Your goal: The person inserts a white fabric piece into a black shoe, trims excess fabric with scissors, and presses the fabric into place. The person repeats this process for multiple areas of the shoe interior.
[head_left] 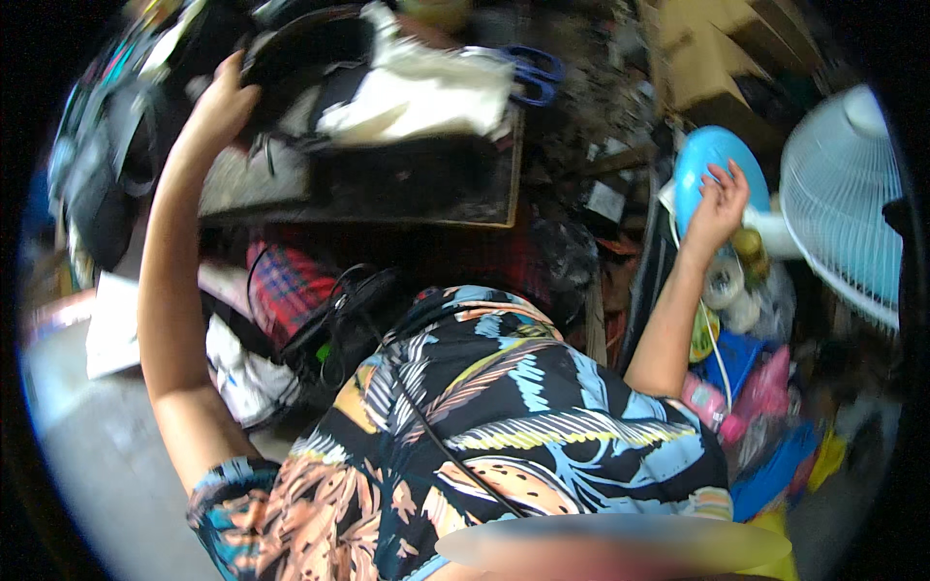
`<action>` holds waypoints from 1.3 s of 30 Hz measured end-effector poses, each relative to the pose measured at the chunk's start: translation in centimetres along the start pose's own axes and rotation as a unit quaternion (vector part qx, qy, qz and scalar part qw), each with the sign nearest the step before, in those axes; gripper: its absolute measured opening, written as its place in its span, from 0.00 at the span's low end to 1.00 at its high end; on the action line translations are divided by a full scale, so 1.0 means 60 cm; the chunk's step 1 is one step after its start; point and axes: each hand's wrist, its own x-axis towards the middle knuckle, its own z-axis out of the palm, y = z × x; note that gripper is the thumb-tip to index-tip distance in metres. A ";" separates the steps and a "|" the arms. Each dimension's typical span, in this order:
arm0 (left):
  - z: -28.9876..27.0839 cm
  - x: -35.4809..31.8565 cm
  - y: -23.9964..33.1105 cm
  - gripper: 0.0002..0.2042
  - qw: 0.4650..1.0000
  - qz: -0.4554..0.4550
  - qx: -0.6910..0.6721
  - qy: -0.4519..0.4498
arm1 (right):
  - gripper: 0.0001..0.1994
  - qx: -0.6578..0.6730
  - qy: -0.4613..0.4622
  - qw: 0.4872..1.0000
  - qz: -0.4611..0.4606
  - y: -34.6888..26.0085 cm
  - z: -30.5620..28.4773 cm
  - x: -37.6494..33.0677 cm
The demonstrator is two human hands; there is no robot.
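Note:
My left hand (225, 105) reaches up to the far left, its fingers closed at the edge of a black curved thing (308, 44) whose kind I cannot make out. Beside that, white cloth (426, 97) lies bunched on a dark worktable (417, 189). Blue-handled scissors (535, 76) rest at the cloth's right end. On the right, my right hand (715, 208) is raised with slightly curled fingers apart and nothing in them. It overlaps the blue round base (715, 155) of a white fan (843, 198); whether it touches the base I cannot tell.
Cardboard boxes (712, 58) stand at the far right. Rolls of tape (725, 283), a pink bottle (712, 402) and plastic bags crowd below the fan. Red plaid cloth (291, 286) and black cables hang under the table. Dark bags (107, 184) lie at the left.

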 end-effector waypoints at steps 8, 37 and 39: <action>-0.038 -0.080 0.180 0.12 0.932 0.182 0.261 0.172 | 0.19 0.196 -0.322 0.899 -0.223 -0.243 0.211 -0.072; 0.036 0.010 0.187 0.25 0.949 0.117 0.026 -0.293 | 0.33 0.045 -0.412 0.839 -0.353 -0.234 0.368 -0.066; 0.045 0.004 0.192 0.23 0.960 0.152 0.064 -0.228 | 0.34 -0.060 -0.290 0.855 -0.425 -0.210 0.354 -0.047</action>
